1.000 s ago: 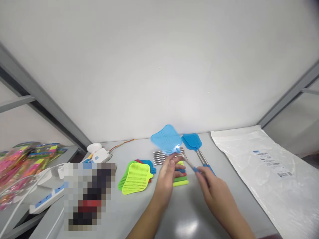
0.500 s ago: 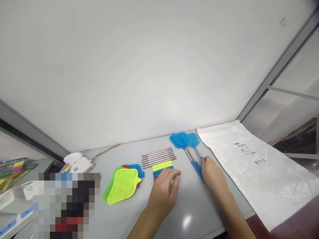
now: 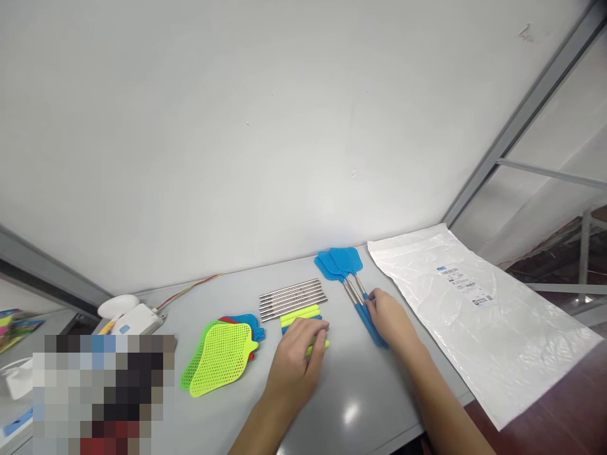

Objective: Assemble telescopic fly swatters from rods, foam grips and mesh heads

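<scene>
My right hand (image 3: 387, 317) is closed on the blue handle of a blue fly swatter (image 3: 349, 259), the rightmost of three. The other two blue swatters (image 3: 326, 264) lie beside it and overlap it, their metal rods and blue grips running toward me. My left hand (image 3: 298, 347) hovers over or rests on a row of yellow and blue handle tubes (image 3: 300, 313), thumb and fingers apart; it hides part of the row. Just behind the tubes lie several metal rods (image 3: 294, 299) side by side. To the left, perforated swatter heads (image 3: 222, 354) overlap in yellow, green, red and blue.
A white plastic mailing bag (image 3: 469, 316) with labels lies along the right side, overhanging the grey table (image 3: 351, 379). At left are a white box (image 3: 137, 319) with wires and a pixelated patch. A white wall (image 3: 284, 158) stands behind.
My right hand has moved the third blue swatter left, against the other two, so its head now overlaps them more. My left hand stays over the tubes. The view has shifted slightly.
</scene>
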The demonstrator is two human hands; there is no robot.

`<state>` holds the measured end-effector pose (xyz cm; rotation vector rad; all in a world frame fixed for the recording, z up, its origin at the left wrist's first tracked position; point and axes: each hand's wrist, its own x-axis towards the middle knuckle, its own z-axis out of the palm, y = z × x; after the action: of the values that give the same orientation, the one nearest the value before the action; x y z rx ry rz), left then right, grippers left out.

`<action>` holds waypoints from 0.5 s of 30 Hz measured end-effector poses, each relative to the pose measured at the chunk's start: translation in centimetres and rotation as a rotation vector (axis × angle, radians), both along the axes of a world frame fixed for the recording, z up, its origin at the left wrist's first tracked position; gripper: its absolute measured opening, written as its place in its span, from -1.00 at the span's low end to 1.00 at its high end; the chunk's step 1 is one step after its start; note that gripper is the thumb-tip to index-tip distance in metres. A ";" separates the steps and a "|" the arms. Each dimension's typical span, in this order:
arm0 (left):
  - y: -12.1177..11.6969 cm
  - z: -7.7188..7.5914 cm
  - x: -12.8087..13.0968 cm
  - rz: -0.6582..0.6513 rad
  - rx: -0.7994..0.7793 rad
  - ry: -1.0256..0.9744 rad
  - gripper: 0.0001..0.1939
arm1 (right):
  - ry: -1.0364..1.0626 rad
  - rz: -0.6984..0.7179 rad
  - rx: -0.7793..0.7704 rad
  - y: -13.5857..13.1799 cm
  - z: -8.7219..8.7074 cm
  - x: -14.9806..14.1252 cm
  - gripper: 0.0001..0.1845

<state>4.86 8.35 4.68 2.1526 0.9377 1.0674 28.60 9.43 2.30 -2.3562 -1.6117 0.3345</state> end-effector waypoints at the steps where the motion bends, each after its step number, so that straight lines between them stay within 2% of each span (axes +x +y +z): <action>1: 0.0 0.0 0.0 0.002 0.000 0.000 -0.82 | 0.000 -0.003 -0.001 0.1 0.1 0.0 -0.82; 8: 0.2 0.1 -0.2 0.032 -0.005 0.012 -0.81 | 0.032 -0.011 0.019 0.0 0.6 -0.3 -0.74; 15: 0.8 0.6 -1.0 0.100 -0.010 0.039 -0.83 | 0.109 -0.013 0.066 -2.0 0.5 0.3 -0.65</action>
<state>3.88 9.15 5.29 2.1448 1.0762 1.0695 28.87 7.44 2.81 -2.2576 -1.5333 0.3937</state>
